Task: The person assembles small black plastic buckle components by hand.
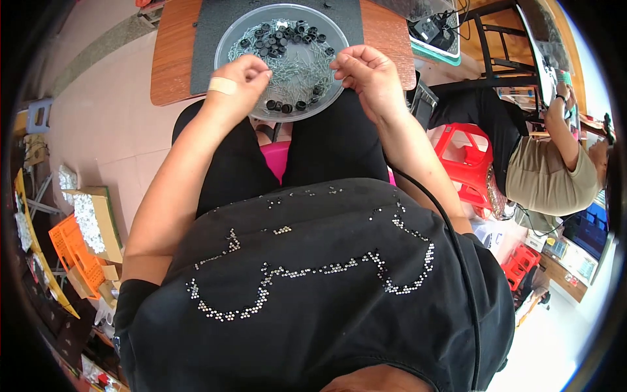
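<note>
Nearest the camera, a studded black shirt (326,307) is filling the foreground. From left to right beyond it, an orange crate (77,251) is standing on the floor, well apart from the table (173,62), whose near-left corner is showing beside a dark mat (204,49). The left hand (239,86) is hovering over the left side of a clear basin (225,42), its fingers curling and its thumb lying close to the index finger; whether anything is sitting between them cannot be told. The basin is resting partly on the mat and projecting past the table's near edge above the lap. Inside it, round black caps (273,49) are clustering toward the far side, with a few lying along the near wall, and slender silvery screws (294,75) are spreading across the middle. At the basin's right rim the right hand (373,80) is holding thumb and index finger nearly together; any small part between them is not distinguishable. Farther right, a red stool (462,157) is standing beside a seated co-worker (545,173). The step in hand appears to be handling these small parts singly; the next move would be calling for a fine fingertip pinch, kept clear of the tangled screws.
</note>
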`<act>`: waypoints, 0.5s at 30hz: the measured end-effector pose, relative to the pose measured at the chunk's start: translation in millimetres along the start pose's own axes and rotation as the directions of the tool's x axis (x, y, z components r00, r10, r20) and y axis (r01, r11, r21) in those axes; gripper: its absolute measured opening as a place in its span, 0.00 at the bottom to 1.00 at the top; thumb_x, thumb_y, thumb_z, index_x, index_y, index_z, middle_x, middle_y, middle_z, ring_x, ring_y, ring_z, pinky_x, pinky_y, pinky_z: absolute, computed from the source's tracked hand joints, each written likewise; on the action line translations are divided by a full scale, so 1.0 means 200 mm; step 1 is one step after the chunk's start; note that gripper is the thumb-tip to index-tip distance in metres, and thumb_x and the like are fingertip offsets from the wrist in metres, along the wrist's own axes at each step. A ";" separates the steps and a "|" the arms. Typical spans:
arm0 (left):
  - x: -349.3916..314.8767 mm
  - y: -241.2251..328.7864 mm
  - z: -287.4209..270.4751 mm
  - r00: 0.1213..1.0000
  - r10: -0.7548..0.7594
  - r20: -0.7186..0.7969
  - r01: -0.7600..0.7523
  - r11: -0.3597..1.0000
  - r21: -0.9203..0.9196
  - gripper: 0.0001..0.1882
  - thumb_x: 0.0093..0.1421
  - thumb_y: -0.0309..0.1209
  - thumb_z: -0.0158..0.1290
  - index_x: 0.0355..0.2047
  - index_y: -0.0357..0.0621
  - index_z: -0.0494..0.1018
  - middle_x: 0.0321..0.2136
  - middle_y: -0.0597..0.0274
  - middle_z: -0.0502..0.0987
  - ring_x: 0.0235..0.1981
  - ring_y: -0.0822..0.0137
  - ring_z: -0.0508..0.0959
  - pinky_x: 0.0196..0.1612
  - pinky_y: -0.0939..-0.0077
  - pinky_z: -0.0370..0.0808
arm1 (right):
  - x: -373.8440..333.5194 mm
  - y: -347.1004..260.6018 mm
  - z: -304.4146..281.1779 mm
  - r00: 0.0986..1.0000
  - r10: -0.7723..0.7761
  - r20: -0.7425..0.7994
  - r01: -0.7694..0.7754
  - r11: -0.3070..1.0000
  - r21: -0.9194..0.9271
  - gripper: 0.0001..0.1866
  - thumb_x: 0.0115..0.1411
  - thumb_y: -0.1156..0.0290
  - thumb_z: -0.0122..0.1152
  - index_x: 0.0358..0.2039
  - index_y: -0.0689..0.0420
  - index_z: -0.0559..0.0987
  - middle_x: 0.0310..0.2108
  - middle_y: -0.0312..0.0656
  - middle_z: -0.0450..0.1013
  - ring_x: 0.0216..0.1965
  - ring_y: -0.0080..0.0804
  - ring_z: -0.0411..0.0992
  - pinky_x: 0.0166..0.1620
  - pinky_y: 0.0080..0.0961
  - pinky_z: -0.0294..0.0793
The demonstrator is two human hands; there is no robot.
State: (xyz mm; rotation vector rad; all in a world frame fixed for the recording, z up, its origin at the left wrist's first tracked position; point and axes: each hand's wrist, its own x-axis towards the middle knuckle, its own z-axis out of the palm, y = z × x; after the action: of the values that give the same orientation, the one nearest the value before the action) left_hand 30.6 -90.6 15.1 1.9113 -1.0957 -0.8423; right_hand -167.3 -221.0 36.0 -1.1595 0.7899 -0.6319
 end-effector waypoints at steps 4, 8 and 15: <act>-0.05 0.00 -0.02 0.997 -0.052 0.057 0.075 0.845 -0.529 0.08 0.59 0.27 0.53 0.39 0.38 0.73 0.31 0.64 0.78 0.31 0.76 0.75 0.38 0.82 0.72 | -0.03 0.04 0.05 0.994 0.008 0.110 -0.001 0.998 -0.058 0.04 0.59 0.71 0.60 0.31 0.57 0.76 0.26 0.33 0.74 0.25 0.15 0.69 0.29 0.11 0.65; -0.17 0.06 0.05 1.000 0.003 0.026 0.013 0.805 -0.593 0.10 0.58 0.23 0.53 0.41 0.37 0.73 0.31 0.65 0.77 0.33 0.77 0.75 0.40 0.82 0.72 | -0.08 0.04 0.12 0.989 0.008 0.147 -0.006 1.000 -0.011 0.04 0.56 0.73 0.62 0.29 0.60 0.77 0.24 0.35 0.75 0.24 0.16 0.69 0.29 0.15 0.67; -0.26 0.16 0.11 0.999 0.035 0.020 -0.017 0.824 -0.566 0.14 0.58 0.17 0.51 0.45 0.36 0.69 0.39 0.61 0.74 0.40 0.73 0.75 0.47 0.80 0.73 | -0.13 0.04 0.18 0.969 -0.122 0.215 0.135 0.990 -0.042 0.04 0.56 0.74 0.63 0.29 0.61 0.77 0.25 0.34 0.75 0.26 0.15 0.69 0.31 0.14 0.69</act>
State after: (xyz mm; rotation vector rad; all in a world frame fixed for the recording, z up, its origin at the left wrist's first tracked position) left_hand -21.2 -61.6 39.9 1.3803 -0.7657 -1.0455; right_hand -153.3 -179.1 41.3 -1.3142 0.5568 -0.5837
